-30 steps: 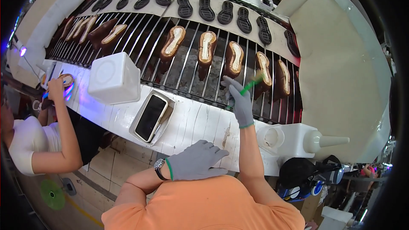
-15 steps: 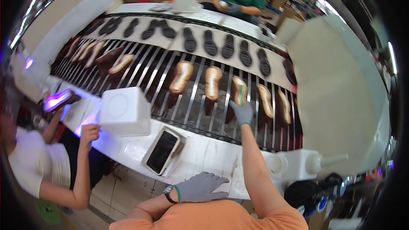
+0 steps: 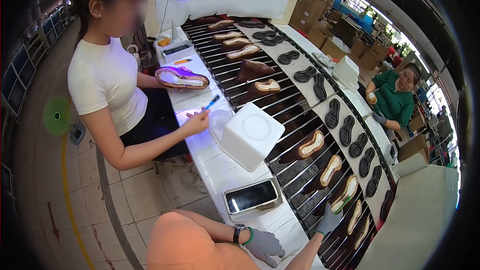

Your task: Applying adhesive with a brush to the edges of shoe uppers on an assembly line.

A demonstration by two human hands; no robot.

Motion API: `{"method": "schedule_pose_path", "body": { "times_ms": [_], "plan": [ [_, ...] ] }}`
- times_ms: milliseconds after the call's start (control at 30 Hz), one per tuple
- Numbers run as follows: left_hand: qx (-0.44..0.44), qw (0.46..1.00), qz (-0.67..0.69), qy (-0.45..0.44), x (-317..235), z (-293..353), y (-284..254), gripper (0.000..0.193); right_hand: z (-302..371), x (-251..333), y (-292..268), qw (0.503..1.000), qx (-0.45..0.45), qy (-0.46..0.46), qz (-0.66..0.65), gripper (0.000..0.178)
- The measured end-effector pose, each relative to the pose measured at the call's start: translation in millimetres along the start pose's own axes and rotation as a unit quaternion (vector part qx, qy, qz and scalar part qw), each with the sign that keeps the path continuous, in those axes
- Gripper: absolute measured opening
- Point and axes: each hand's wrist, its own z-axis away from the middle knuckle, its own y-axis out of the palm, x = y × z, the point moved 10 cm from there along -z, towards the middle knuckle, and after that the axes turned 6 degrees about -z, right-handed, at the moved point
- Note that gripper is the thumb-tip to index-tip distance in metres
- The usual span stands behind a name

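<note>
My right hand [image 3: 328, 221], in a grey glove, is closed at the near end of a brown shoe upper [image 3: 346, 193] with a pale bottom facing up. A slim green tool [image 3: 343, 203] sticks out from its fingers along the edge of that bottom; its tip cannot be made out. The upper lies on the metal bars of a conveyor [image 3: 295, 185], between other uppers. My left hand [image 3: 265, 246], also gloved in grey with a watch at the wrist, lies open with fingers stretched out, at the edge of the white table [image 3: 215, 162], holding nothing.
A white plastic tub [image 3: 252, 135] and a phone [image 3: 250, 196] in a white tray stand along the table. Black soles [image 3: 345, 130] line the conveyor's far side. At left a co-worker [image 3: 107, 90] holds a shoe upper [image 3: 182, 78] and a blue brush-like tool [image 3: 211, 102]. Another person [image 3: 395, 95] works across.
The view has swung left, bringing the co-worker fully in. My right hand stays at the same upper, while the green tool has shifted from the bottom's middle toward its edge.
</note>
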Motion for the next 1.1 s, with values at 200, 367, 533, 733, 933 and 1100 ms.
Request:
{"method": "schedule_pose_path", "body": {
  "times_ms": [200, 367, 533, 733, 933, 1100],
  "plan": [
    [0.010, 1.000, -0.023, -0.009, 15, -7, 5, 0.061, 20, 49, -15, 0.995, -0.048, -0.067, 0.064, 0.064],
    [-0.004, 0.998, -0.007, -0.070, 33, -6, 8, 0.069, 7, 71, -77, 0.991, -0.047, -0.126, 0.003, 0.056],
    [-0.084, 0.979, 0.090, -0.165, 48, -14, 8, 0.084, 55, 30, -133, 0.947, 0.022, 0.035, -0.317, 0.040],
    [-0.296, 0.802, 0.517, 0.037, 8, -38, -24, 0.100, 171, -2, -166, 0.843, 0.087, 0.211, -0.487, 0.050],
    [-0.386, 0.754, 0.522, -0.097, -8, -14, 2, 0.090, 220, -13, -174, 0.824, 0.079, 0.240, -0.507, 0.041],
    [-0.493, 0.760, 0.409, -0.110, 6, 0, 0, 0.079, 213, -3, -183, 0.899, 0.113, 0.146, -0.398, 0.043]
  ]
}}
